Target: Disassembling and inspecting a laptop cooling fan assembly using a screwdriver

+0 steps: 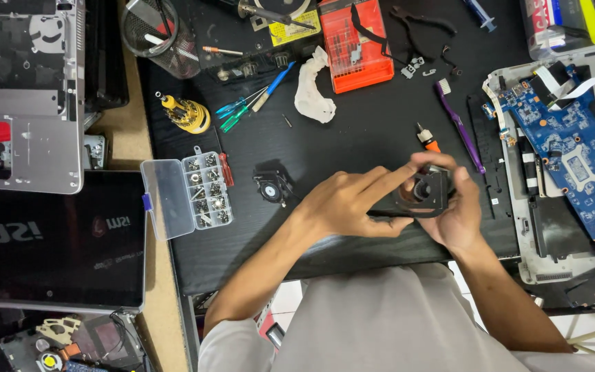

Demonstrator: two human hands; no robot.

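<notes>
A small black cooling fan is held over the black mat, just in front of my body. My right hand cups it from the right and underneath. My left hand grips its left edge with the thumb below, and the index finger stretches across the top of the fan. A second small black fan lies on the mat to the left of my left hand. An orange-handled screwdriver lies just beyond the held fan.
An open clear screw box sits left. A blue circuit board lies in an opened laptop base at right. A purple toothbrush, orange bit case, yellow screwdriver, white cloth and closed black laptop surround the mat.
</notes>
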